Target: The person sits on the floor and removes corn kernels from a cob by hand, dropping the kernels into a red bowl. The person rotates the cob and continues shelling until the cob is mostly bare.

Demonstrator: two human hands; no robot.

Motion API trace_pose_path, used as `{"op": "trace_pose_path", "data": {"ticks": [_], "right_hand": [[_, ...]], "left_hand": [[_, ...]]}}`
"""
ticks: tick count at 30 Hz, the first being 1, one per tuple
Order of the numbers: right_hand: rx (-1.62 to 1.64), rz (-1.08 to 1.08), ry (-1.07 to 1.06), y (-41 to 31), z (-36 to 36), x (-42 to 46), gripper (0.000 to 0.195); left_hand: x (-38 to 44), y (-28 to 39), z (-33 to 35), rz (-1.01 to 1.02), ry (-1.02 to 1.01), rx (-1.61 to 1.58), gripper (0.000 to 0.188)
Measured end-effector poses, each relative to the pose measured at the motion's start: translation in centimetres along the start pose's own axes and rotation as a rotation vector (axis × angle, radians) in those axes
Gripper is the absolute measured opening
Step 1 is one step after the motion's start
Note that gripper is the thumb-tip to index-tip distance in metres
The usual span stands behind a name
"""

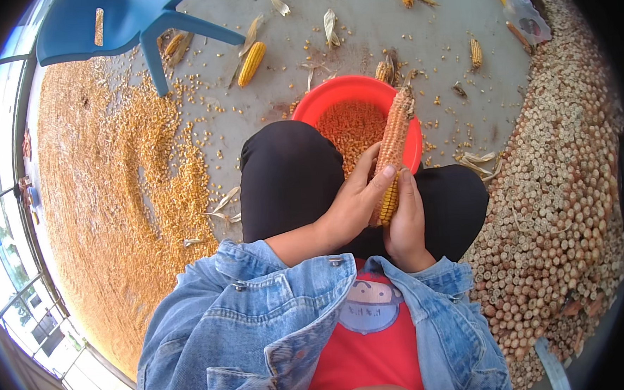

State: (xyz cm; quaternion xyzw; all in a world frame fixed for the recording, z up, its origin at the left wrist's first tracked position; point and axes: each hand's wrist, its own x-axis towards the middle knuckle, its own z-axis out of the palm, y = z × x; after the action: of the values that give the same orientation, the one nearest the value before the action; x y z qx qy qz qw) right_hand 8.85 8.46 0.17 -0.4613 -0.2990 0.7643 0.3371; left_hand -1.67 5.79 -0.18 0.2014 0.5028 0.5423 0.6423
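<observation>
My left hand (352,203) holds a long corn cob (393,132), mostly stripped of kernels, its upper end pointing away over the basin. Against its lower part lies a piece of corn with yellow kernels (390,204), pressed between both palms. My right hand (406,216) closes on that yellow corn from the other side, its fingertips near my left thumb. Whether the two are separate cobs is partly hidden by the fingers. Beyond my knees stands a red plastic basin (327,88) with loose kernels (348,135) in it.
Loose kernels (101,206) spread over the floor at the left, beneath a blue plastic chair (123,25). At right rises a big heap of stripped cobs (555,193). An ear of corn (252,64), husks (331,27) and a plastic bag (525,14) lie farther off.
</observation>
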Motion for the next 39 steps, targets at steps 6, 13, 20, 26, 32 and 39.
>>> {"op": "trace_pose_path", "data": {"ticks": [6, 13, 20, 26, 32, 39], "right_hand": [[-0.016, 0.046, 0.061, 0.9, 0.0, 0.9, 0.045], [-0.054, 0.041, 0.245, 2.6, 0.3, 1.5, 0.046], [-0.040, 0.047, 0.094, 2.6, -0.1, 1.0, 0.045], [0.015, 0.083, 0.074, 2.7, -0.4, 1.6, 0.045], [0.087, 0.074, 0.087, 2.7, 0.1, 1.0, 0.047], [0.146, 0.071, 0.037, 2.5, 0.1, -0.2, 0.046]], "left_hand": [[0.6, -0.4, -0.2, -0.012, 0.030, 0.030, 0.060], [0.9, -1.3, 0.0, 0.020, 0.104, 0.038, 0.048], [0.6, -2.0, 0.3, -0.020, 0.169, -0.054, 0.052], [1.0, -1.9, 0.3, -0.028, 0.193, -0.017, 0.054], [0.4, -2.1, 0.5, 0.010, 0.182, 0.023, 0.060], [-0.6, -1.8, 0.6, 0.065, 0.150, 0.073, 0.063]]}}
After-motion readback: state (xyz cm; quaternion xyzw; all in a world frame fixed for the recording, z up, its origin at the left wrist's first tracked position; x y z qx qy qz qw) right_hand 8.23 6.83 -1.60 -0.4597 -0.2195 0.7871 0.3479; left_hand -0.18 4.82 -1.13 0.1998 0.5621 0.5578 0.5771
